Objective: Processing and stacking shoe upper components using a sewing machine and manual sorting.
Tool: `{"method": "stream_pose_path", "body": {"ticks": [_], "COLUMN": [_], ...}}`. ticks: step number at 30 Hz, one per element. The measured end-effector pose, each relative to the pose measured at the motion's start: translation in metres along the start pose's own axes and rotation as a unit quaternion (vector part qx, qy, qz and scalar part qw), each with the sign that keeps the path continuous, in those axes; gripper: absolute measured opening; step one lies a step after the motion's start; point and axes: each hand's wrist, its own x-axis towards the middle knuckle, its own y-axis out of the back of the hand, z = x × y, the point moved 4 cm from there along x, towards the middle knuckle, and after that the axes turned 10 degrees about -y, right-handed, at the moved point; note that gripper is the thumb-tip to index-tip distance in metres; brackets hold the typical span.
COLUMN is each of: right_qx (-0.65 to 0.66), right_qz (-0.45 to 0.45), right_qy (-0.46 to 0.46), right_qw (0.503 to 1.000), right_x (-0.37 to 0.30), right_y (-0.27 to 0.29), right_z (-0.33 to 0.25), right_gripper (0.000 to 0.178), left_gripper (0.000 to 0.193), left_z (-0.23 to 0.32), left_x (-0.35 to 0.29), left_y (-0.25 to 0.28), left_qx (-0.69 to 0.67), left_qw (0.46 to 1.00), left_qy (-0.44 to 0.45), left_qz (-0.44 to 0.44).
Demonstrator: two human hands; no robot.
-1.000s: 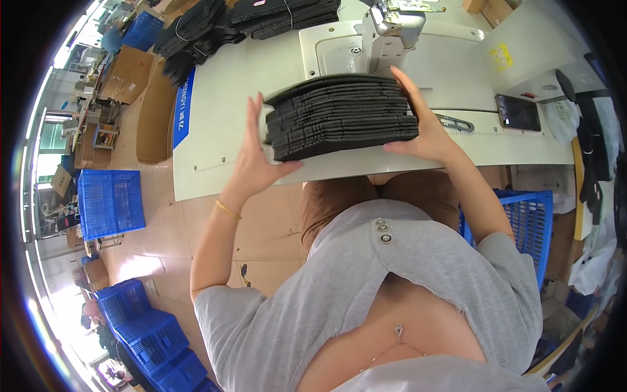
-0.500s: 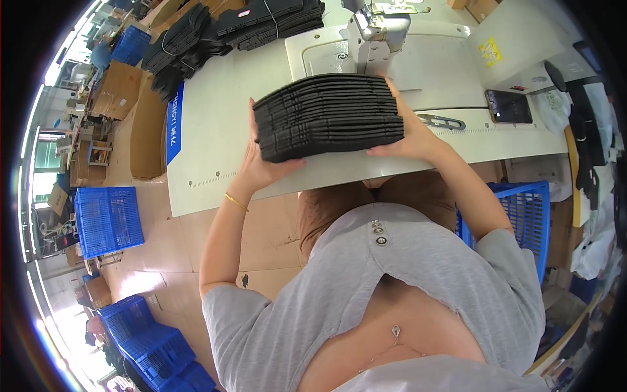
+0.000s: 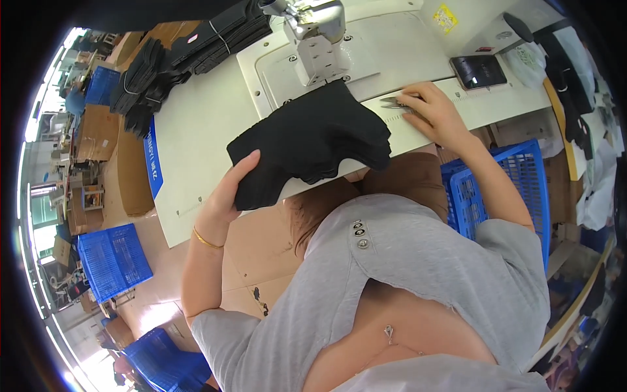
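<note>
A stack of black fabric pieces (image 3: 307,134) with wavy edges lies flat at the front of the white sewing table, partly over its edge. My left hand (image 3: 228,186) grips the stack's left end, thumb on top and fingers underneath, mostly hidden. To the right of the stack, my right hand (image 3: 441,117) has its fingers on a pair of metal thread snips (image 3: 390,102), whose blades point left toward the stack. The handle is partly covered by those fingers. Just beyond the stack stands the sewing machine's head (image 3: 320,52).
Tied bundles of black pieces (image 3: 215,42) lie at the table's far left. A dark phone (image 3: 479,72) rests on the right side. Beside my right leg is a blue plastic basket (image 3: 522,176); another blue crate (image 3: 114,258) stands on the floor at left.
The stack, held upright between both hands before, now lies down with its broad face up. My right hand has left it and reached the thread snips. The view has shifted slightly.
</note>
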Motion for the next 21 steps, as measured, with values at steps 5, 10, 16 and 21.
{"method": "stream_pose_path", "body": {"ticks": [5,10,16,21], "right_qx": [-0.097,-0.027,0.109,0.108], "right_qz": [0.011,0.087,0.014,0.030], "right_qy": [-0.015,-0.051,-0.148,-0.076], "right_qw": [0.995,0.995,0.983,0.991], "right_x": [-0.013,0.014,0.048,0.049], "right_y": [0.023,0.027,-0.006,-0.006], "right_z": [0.051,0.025,-0.049,-0.058], "right_gripper": [0.023,0.022,0.029,0.032], "left_gripper": [0.059,0.075,0.075,0.071], "left_z": [0.003,0.011,0.026,0.019], "left_x": [0.028,0.026,0.006,0.012], "left_y": [-0.031,-0.030,-0.101,-0.096], "left_qx": [0.076,0.356,0.664,0.645], "left_qw": [0.997,0.916,0.549,0.597], "left_qy": [-0.021,-0.163,-0.505,-0.476], "left_qz": [-0.007,0.081,0.039,0.015]}}
